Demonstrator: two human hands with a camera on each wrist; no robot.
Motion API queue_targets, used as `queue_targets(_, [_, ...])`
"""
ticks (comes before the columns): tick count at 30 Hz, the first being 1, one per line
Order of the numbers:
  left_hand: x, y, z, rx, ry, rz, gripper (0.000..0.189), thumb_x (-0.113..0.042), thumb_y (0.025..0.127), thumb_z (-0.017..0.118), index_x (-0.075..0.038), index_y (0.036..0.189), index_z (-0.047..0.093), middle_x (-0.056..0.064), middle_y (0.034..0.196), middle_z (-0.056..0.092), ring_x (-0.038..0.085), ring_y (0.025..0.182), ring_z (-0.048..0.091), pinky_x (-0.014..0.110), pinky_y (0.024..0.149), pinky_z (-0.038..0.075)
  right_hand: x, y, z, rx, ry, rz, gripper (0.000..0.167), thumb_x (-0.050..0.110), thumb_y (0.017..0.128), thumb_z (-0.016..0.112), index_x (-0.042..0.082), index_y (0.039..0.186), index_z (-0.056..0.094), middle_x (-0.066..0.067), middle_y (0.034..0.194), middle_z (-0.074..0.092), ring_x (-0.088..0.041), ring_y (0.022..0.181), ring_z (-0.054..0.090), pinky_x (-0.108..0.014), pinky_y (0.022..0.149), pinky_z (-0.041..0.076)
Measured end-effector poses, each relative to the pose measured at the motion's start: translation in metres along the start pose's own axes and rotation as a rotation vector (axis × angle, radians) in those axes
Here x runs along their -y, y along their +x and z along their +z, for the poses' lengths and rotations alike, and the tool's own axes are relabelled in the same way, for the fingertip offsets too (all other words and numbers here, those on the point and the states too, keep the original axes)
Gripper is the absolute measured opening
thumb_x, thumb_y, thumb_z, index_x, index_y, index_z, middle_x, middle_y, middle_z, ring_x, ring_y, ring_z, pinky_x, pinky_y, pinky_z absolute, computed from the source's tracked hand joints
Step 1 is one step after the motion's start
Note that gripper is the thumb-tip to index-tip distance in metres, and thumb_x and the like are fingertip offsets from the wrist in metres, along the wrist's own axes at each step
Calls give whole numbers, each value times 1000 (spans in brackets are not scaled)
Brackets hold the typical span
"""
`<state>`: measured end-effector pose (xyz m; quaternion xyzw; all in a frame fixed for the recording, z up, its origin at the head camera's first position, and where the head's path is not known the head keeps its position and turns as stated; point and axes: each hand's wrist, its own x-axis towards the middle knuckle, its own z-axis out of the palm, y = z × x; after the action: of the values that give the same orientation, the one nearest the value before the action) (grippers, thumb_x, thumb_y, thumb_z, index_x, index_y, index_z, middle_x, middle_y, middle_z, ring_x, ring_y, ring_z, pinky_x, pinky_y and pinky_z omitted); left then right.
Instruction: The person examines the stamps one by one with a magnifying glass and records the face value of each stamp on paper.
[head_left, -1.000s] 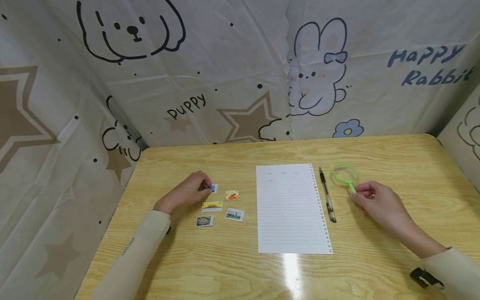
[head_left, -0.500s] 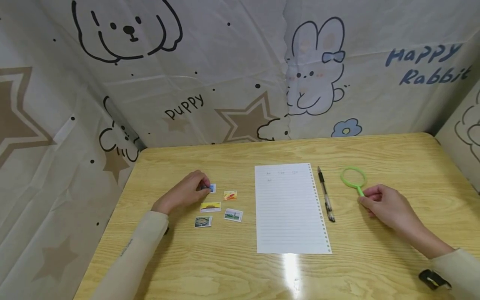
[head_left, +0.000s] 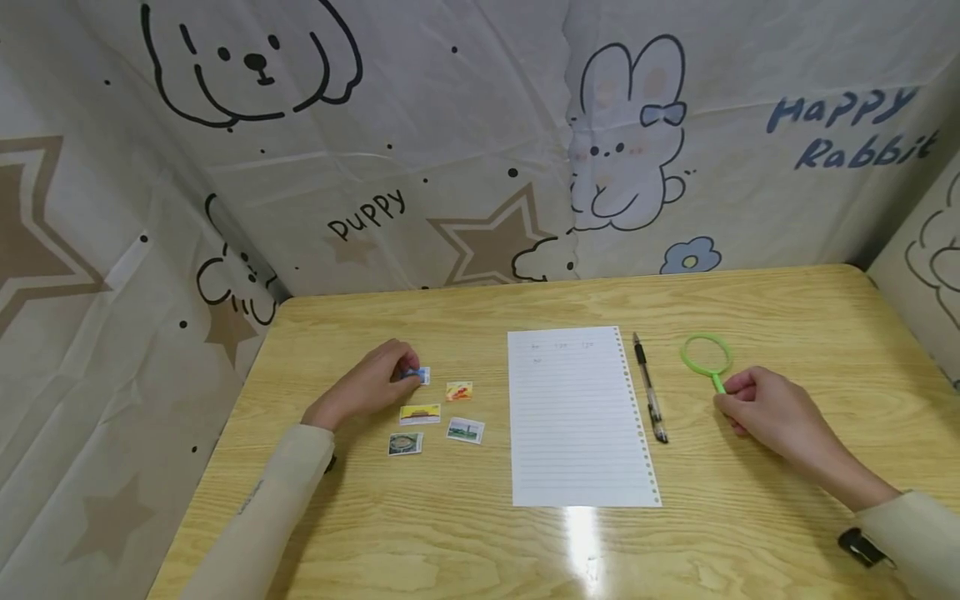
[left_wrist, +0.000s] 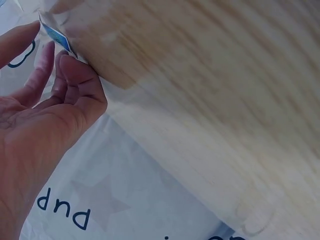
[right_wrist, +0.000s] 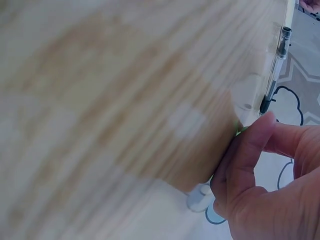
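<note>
On the wooden table's left half, my left hand [head_left: 367, 385] pinches a blue postage stamp [head_left: 425, 376] between thumb and fingers, covering part of it. The left wrist view shows this stamp [left_wrist: 57, 37] between the fingertips. My right hand [head_left: 776, 417] holds the handle of a green magnifying glass [head_left: 716, 382] right of the pen, its round lens frame pointing toward the back. In the right wrist view, the curled fingers hide nearly all of the handle. Close to the left hand are a yellow stamp [head_left: 420, 414] and a stamp with a red figure [head_left: 460, 391].
A stamp with a green landscape [head_left: 465, 430] and one with an oval building [head_left: 405, 443] lie nearer the front. Lined paper [head_left: 581, 433] with faint writing at its top lies mid-table, a black pen [head_left: 651, 392] beside it. Patterned cloth [head_left: 465, 125] hangs behind the table [head_left: 420, 533].
My right hand has shifted the magnifying glass to the right, farther from the pen, and it has then stayed about there. The left hand has kept its place at the blue stamp.
</note>
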<state>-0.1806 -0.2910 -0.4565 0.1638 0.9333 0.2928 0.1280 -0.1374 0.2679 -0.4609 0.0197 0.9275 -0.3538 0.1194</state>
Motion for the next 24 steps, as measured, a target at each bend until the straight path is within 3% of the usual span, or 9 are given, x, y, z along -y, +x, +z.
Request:
queue_targets(7, [-4, 0, 1, -28, 13, 34, 25, -23, 105, 76, -5, 116, 62, 10, 108, 58, 25, 101, 52, 44, 88, 46, -1, 0, -1, 4, -5, 10, 36, 17, 103, 67, -12, 122, 57, -13, 93, 66, -21, 72, 66, -31, 57, 52])
queue_targets(14, [-11, -6, 5, -78, 26, 10, 46, -33, 100, 81, -4, 131, 63, 9, 124, 61, 29, 120, 51, 51, 107, 45, 0, 0, -2, 24, -34, 0, 47, 26, 105, 67, -13, 128, 54, -9, 87, 64, -22, 70, 62, -33, 59, 47])
queue_targets(19, [-18, -7, 10, -81, 45, 53, 60, -39, 99, 82, -4, 143, 61, 9, 141, 58, 32, 137, 46, 57, 115, 40, 0, -2, -1, -25, -84, -21, 56, 34, 107, 66, -16, 131, 54, -14, 94, 62, -24, 75, 56, -36, 62, 44])
queue_targets(24, [-25, -5, 18, -70, 80, 112, 69, -45, 97, 82, -4, 148, 58, 11, 151, 54, 36, 146, 41, 60, 119, 35, 1, -2, 3, -138, -78, -96, 54, 31, 107, 67, -15, 133, 54, -17, 100, 58, -27, 82, 52, -35, 64, 40])
